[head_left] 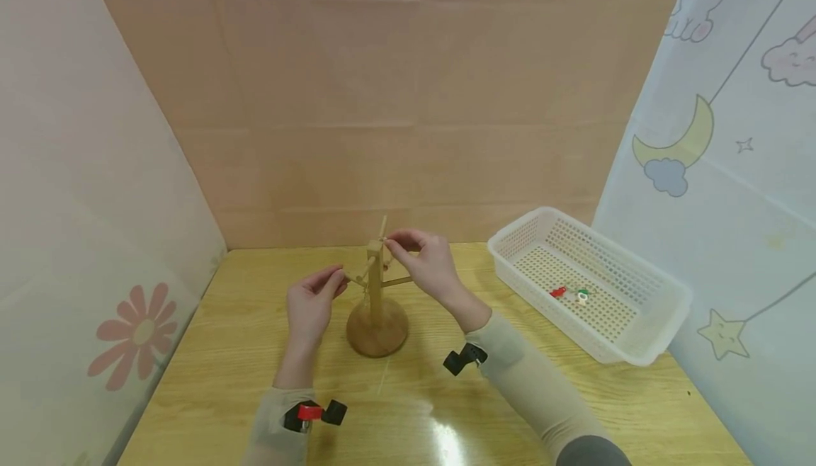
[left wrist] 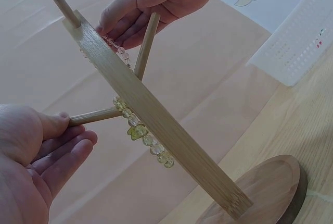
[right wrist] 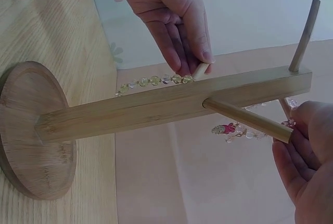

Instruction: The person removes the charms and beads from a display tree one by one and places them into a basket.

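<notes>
A wooden stand with a round base and several pegs [head_left: 376,296] stands upright on the table. My left hand [head_left: 310,303] pinches the tip of one wooden peg [left wrist: 93,116] between thumb and finger. A yellow and clear bead bracelet [left wrist: 148,140] hangs from that peg, close to the post. My right hand [head_left: 430,264], near the top of the stand, pinches a pink bead bracelet [left wrist: 124,54] beside another peg. A dark pink charm [right wrist: 227,128] dangles among its beads. The post hides part of this bracelet in the left wrist view.
To the right sits a white perforated plastic basket [head_left: 644,345]. Inside it lie a small red piece [head_left: 558,292] and a green and white piece [head_left: 583,296]. A brown paper backdrop [head_left: 408,98] rises behind the table, with printed cloth walls at both sides.
</notes>
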`<state>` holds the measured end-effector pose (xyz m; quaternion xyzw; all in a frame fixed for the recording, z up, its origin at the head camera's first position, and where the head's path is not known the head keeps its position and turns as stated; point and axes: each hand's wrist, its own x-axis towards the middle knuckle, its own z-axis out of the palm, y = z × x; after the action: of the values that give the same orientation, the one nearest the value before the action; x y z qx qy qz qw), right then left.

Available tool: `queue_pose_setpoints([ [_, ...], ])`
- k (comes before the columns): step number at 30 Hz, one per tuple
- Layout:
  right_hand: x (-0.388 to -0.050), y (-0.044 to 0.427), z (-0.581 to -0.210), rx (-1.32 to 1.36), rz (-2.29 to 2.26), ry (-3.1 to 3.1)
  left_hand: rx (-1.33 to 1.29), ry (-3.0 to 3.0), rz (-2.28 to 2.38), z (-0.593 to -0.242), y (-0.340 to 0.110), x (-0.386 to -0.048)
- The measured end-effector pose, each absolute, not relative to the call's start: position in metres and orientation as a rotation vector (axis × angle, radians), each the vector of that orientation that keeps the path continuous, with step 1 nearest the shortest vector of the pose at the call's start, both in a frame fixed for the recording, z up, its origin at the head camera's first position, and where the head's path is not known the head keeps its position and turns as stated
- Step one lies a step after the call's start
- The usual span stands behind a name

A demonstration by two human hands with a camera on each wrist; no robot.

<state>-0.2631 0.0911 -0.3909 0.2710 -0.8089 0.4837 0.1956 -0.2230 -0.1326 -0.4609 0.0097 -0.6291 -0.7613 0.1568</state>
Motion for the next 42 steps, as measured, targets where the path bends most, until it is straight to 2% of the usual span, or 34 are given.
queue_pose_setpoints([
  [42, -0.278, 0.089, -0.381, 0.757, 1.376, -2.201, 0.02, -1.78, -2.176, -0.466, -0.132, -0.222],
])
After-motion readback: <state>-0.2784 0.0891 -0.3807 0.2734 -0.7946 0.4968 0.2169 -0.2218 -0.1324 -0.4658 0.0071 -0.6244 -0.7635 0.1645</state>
